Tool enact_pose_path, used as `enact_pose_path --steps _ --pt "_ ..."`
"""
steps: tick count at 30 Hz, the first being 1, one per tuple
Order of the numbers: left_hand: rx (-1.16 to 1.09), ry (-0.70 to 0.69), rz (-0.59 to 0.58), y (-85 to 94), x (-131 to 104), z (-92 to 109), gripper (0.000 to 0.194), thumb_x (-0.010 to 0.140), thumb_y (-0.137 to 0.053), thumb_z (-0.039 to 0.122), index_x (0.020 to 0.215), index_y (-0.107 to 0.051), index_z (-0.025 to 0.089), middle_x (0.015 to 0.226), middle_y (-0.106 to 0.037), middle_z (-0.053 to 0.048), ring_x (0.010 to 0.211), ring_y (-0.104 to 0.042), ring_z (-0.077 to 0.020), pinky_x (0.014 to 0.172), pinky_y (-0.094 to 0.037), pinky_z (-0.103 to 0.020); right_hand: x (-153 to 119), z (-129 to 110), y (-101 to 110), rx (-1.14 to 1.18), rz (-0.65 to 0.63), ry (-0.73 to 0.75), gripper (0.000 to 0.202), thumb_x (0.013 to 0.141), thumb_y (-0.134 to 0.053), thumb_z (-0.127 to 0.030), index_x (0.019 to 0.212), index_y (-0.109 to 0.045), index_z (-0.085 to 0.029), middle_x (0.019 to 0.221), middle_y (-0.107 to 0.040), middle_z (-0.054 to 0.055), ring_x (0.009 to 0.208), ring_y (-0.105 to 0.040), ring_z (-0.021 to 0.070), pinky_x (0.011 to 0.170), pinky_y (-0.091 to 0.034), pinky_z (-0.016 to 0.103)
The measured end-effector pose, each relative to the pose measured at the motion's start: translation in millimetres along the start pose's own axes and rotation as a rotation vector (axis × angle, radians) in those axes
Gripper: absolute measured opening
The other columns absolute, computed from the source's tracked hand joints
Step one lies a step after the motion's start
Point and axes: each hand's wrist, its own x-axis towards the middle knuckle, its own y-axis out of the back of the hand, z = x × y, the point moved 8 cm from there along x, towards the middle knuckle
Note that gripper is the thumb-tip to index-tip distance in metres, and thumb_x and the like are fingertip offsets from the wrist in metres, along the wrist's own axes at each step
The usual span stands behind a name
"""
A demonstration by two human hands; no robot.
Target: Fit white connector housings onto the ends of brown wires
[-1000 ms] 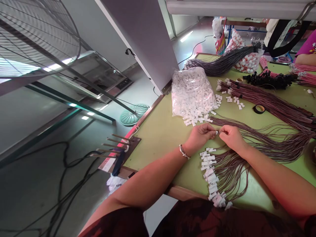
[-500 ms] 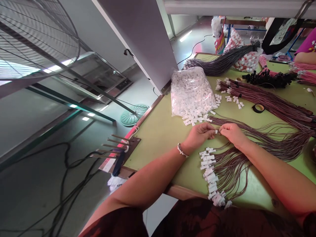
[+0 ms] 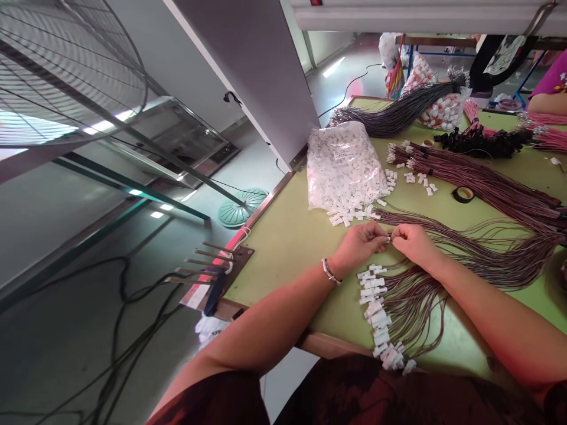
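Note:
My left hand point(image 3: 364, 241) pinches a small white connector point(image 3: 388, 239), which is mostly hidden by the fingertips. Close against it, my right hand point(image 3: 410, 239) has its fingers pressed together on a thin wire whose end meets the connector. Just beyond both hands, loose dark wires point(image 3: 469, 233) run off to the right. Below them lies a row of white connectors point(image 3: 379, 319) fitted on brown wires point(image 3: 419, 301). A clear plastic bag of white connectors point(image 3: 345, 165) rests past my left hand, with several spilled at its mouth.
A roll of black tape point(image 3: 463, 194) sits beside a thick wire bundle point(image 3: 482, 177). Grey wires point(image 3: 398, 109) and a bag of red-and-white parts point(image 3: 443, 110) lie at the back. A pronged metal rack point(image 3: 237, 262) is fixed at the left edge. Another person's arm point(image 3: 549, 103) shows at far right.
Both hands stay together at nearly the same spot. The fingers have shifted slightly, and less of the connector shows between them. The view has tilted a little.

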Motion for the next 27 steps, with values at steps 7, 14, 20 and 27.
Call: enact_pose_path --steps 7,14,20,27 --pt "0.370 -0.010 -0.686 1.0 -32 22 0.010 0.070 -0.069 0.024 0.079 -0.073 0.021 0.069 -0.070 -0.002 0.057 -0.061 -0.0114 0.052 -0.045 -0.019 -3 -35 14 -0.519 0.088 0.281 0.014 0.078 -0.054 -0.025 0.073 -0.066 -0.020 0.079 -0.063 0.004 0.070 -0.052 0.0156 0.065 -0.038 0.028" --pt "0.655 0.077 0.106 100.3 -8 36 0.018 0.072 -0.065 0.028 0.057 -0.065 0.018 0.054 -0.062 -0.002 0.050 -0.052 -0.0134 0.053 -0.039 -0.026 1 -33 -17 -0.782 0.085 0.425 0.011 0.083 -0.053 -0.019 0.081 -0.063 -0.017 0.089 -0.059 0.011 0.090 -0.048 0.0248 0.080 -0.038 0.037" --pt "0.868 0.087 0.434 101.5 1 22 0.022 0.077 -0.061 0.038 0.068 -0.062 0.018 0.061 -0.060 -0.005 0.059 -0.053 -0.0190 0.059 -0.039 -0.030 -4 -34 -8 -0.507 0.184 0.457 0.014 0.086 -0.041 -0.017 0.084 -0.055 -0.017 0.089 -0.059 0.011 0.084 -0.052 0.0219 0.075 -0.041 0.033" --pt "0.885 0.032 0.390 90.7 5 16 0.009 0.068 -0.063 0.017 0.076 -0.067 0.019 0.064 -0.062 -0.004 0.065 -0.057 -0.0200 0.062 -0.042 -0.029 4 -17 0 -0.120 0.161 0.211 0.008 0.076 -0.050 -0.025 0.077 -0.055 -0.020 0.066 -0.057 -0.001 0.060 -0.050 0.0139 0.060 -0.038 0.026"
